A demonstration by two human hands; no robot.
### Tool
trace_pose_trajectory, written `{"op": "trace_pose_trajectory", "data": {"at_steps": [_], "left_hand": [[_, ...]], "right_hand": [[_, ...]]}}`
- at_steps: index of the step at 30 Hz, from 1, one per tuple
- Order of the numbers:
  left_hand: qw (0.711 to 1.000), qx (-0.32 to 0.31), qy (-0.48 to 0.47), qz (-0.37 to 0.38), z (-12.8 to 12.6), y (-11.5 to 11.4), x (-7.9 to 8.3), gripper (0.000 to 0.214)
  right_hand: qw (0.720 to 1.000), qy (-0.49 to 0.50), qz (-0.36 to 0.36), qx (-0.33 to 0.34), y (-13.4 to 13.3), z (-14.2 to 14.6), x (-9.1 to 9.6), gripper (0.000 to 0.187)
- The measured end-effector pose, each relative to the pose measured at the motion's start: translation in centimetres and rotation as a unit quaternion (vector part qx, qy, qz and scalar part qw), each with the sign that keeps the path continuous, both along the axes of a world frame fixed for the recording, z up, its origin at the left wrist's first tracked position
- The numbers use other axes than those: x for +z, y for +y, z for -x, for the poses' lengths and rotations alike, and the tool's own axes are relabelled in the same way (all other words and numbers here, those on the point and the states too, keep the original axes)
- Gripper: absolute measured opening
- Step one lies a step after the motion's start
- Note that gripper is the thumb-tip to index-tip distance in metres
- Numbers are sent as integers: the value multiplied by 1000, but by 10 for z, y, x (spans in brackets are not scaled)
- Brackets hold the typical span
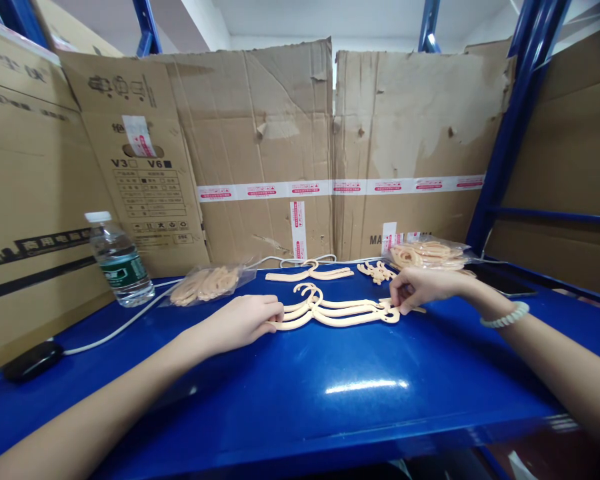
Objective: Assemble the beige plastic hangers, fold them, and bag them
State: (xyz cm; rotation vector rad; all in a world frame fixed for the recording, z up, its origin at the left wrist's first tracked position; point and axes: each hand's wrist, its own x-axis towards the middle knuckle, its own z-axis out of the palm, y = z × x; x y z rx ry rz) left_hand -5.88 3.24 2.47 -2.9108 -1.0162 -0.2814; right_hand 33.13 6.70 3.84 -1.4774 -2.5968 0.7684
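Observation:
A small stack of cream plastic hangers (337, 311) lies on the blue shelf (330, 387). My left hand (247, 319) rests closed on the stack's left end, fingers curled over the tips. My right hand (420, 287), with a bead bracelet at the wrist, pinches the stack's right end. Another hanger (310, 273) lies behind the stack, and a few small cream clips (377, 271) sit beside it.
A water bottle (120, 263) stands at the left. Two clear bags hold cream parts: one (207, 283) left of centre, one (430, 255) at the right back. A white cable and black plug (33, 360) run along the left. Cardboard sheets (260, 147) wall the back and sides.

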Motion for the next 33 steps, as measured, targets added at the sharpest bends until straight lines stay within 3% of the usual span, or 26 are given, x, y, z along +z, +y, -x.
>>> {"op": "trace_pose_trajectory", "data": {"at_steps": [6, 14, 20, 30, 33], "left_hand": [[1000, 0, -2, -14, 1, 0, -1, 11], [1000, -2, 7, -22, 2, 1, -1, 11], [1000, 6, 20, -19, 1, 3, -1, 12], [993, 58, 61, -78, 1, 2, -2, 13], [992, 78, 64, -75, 1, 1, -1, 14]], "right_hand": [[1000, -6, 4, -1, -2, 2, 1, 40], [1000, -29, -4, -7, 0, 1, 0, 34], [998, -50, -35, -19, 0, 1, -1, 28], [992, -52, -100, -52, -3, 8, -4, 28], [989, -38, -143, -27, -8, 14, -6, 25]]}}
